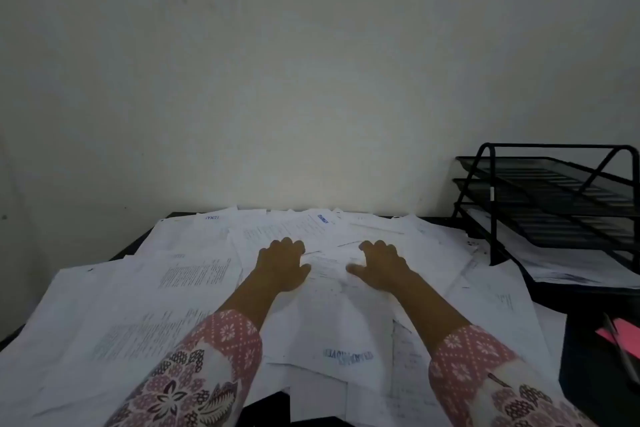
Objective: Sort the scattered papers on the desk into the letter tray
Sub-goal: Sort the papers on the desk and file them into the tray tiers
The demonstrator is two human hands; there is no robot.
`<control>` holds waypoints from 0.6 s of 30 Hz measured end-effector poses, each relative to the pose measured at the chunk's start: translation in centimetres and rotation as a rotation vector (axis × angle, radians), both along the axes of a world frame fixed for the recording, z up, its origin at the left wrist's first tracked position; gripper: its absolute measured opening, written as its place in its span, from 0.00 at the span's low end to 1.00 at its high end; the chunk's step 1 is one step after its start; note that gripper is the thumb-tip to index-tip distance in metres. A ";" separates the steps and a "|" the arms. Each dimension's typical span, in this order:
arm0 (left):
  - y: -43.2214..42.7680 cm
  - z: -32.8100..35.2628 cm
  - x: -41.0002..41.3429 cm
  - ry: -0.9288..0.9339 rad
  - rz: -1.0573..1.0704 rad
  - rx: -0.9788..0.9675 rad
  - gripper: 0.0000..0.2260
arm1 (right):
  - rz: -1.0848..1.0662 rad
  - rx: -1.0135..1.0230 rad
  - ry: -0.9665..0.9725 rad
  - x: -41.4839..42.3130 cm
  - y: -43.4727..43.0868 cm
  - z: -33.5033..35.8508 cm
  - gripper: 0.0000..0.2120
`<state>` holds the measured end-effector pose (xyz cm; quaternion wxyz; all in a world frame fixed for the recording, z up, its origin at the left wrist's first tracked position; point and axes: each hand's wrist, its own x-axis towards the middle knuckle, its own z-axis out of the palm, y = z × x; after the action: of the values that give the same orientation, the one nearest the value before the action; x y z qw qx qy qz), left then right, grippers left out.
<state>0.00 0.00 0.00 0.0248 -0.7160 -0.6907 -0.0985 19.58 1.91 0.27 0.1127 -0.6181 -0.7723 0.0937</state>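
Papers (pixel 145 288) cover almost the whole dark desk (pixel 588 302) in the lower half of the frame, lying loose and overlapping. We see the left hand (pixel 282 265) and the right hand (pixel 381 265) near the centre. Both rest palm down on the sheets, fingers a little bent, thumbs pointing toward each other, and neither hand closes around a sheet. At the right edge stands the black letter tray (pixel 554 146) with three levels, and some sheets lie in its lowest level. Pink notes (pixel 623 334) lie in the lower right corner.
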 end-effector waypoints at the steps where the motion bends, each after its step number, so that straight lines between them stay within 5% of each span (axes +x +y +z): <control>1: -0.3 -0.4 -0.2 0.015 0.018 -0.024 0.20 | -0.024 -0.016 -0.002 0.1 -0.2 -0.5 0.31; 18: 4.6 -4.2 -3.1 -0.046 0.135 0.103 0.18 | -0.382 -0.215 0.340 1.6 4.1 -1.6 0.48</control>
<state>-3.14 4.58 -4.22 0.0521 -0.6632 -0.7317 -0.1483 21.17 6.01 -1.36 0.1900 -0.7363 -0.5974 0.2546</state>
